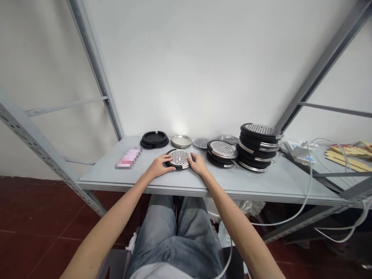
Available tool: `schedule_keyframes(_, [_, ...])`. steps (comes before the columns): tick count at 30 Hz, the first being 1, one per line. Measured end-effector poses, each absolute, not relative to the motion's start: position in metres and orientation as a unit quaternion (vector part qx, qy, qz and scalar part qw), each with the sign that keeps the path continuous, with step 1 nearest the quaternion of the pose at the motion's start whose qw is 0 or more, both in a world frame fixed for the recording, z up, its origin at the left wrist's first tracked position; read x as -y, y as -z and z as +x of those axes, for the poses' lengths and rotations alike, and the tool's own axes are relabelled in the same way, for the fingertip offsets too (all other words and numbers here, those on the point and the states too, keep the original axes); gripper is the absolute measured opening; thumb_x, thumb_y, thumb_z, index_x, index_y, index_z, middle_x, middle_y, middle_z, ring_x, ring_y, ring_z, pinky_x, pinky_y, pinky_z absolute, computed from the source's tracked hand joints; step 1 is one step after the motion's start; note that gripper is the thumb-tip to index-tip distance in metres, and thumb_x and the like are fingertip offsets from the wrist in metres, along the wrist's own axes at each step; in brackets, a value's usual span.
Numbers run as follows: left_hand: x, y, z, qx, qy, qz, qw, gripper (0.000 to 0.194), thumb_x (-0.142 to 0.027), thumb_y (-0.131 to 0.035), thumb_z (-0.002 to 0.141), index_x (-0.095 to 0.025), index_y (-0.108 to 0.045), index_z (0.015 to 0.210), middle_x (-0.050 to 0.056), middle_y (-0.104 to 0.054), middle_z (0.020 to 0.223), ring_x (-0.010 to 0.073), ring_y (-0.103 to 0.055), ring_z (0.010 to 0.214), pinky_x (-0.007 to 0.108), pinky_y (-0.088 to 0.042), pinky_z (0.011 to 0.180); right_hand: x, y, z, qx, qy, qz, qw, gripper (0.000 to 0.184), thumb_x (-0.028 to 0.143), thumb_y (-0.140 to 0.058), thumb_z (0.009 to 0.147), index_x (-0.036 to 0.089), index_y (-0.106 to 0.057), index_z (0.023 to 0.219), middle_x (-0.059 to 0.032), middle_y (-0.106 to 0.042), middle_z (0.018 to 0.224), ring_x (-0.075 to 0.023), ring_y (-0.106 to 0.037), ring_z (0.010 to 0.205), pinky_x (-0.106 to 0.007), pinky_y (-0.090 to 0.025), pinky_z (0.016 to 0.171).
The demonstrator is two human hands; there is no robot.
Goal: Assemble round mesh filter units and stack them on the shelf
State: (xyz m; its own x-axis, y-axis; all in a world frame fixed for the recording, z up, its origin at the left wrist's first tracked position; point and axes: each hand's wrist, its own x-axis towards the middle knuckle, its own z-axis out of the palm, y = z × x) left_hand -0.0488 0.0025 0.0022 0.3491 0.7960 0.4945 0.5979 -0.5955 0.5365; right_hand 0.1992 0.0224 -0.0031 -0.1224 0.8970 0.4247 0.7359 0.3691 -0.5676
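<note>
A round black disc with a perforated metal top [179, 158] lies flat on the grey shelf [122, 176] right in front of me. My left hand [161, 165] grips its left edge and my right hand [198, 163] grips its right edge, fingers curled round the rim. Behind it lie a stack of black rings [154, 139], a stack of shiny metal lids [181, 141] and a loose perforated metal plate [201, 143]. To the right stand a low stack [222, 153] and a taller stack [259, 147] of finished discs.
A blurred pink object [128, 157] lies on the shelf at the left. Grey slotted uprights [95, 69] frame the shelf against a white wall. White cables [308, 182] and yellowish strips [350, 155] lie at the right. Red floor tiles are below.
</note>
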Motion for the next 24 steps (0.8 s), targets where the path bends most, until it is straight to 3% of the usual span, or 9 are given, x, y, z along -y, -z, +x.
schedule_keyframes(8, [0.0007, -0.0075, -0.0505, -0.421, -0.350, 0.825, 0.142, 0.065, -0.058, -0.074, 0.071, -0.021, -0.066, 0.124, 0.011, -0.053, 0.141, 0.0321, -0.043, 0.136, 0.049, -0.035, 0.115, -0.0202, 0.0016, 0.2001, 0.738, -0.128, -0.543, 0.380, 0.031, 0.040, -0.051, 0.088, 0.017, -0.068, 0.100, -0.0096, -0.071, 0.095, -0.0237, -0.063, 0.092, -0.033, -0.046, 0.086])
schedule_keyframes(20, [0.0023, -0.0091, -0.0502, -0.424, -0.348, 0.820, 0.162, 0.060, -0.060, -0.073, 0.072, -0.019, -0.071, 0.116, 0.013, -0.053, 0.141, 0.0332, -0.042, 0.136, 0.049, -0.034, 0.115, -0.0204, 0.0027, 0.2013, 0.747, -0.138, -0.529, 0.380, 0.031, 0.043, -0.051, 0.088, 0.018, -0.069, 0.095, -0.0075, -0.071, 0.091, -0.0228, -0.064, 0.088, -0.032, -0.047, 0.084])
schedule_keyframes(24, [0.0031, -0.0099, -0.0495, -0.426, -0.351, 0.823, 0.135, 0.067, -0.057, -0.073, 0.072, -0.020, -0.063, 0.127, 0.012, -0.044, 0.149, 0.0321, -0.042, 0.137, 0.047, -0.033, 0.116, -0.0223, 0.0045, 0.1982, 0.741, -0.120, -0.543, 0.376, 0.033, 0.040, -0.051, 0.088, 0.016, -0.068, 0.103, -0.0115, -0.072, 0.101, -0.0255, -0.064, 0.096, -0.036, -0.047, 0.089])
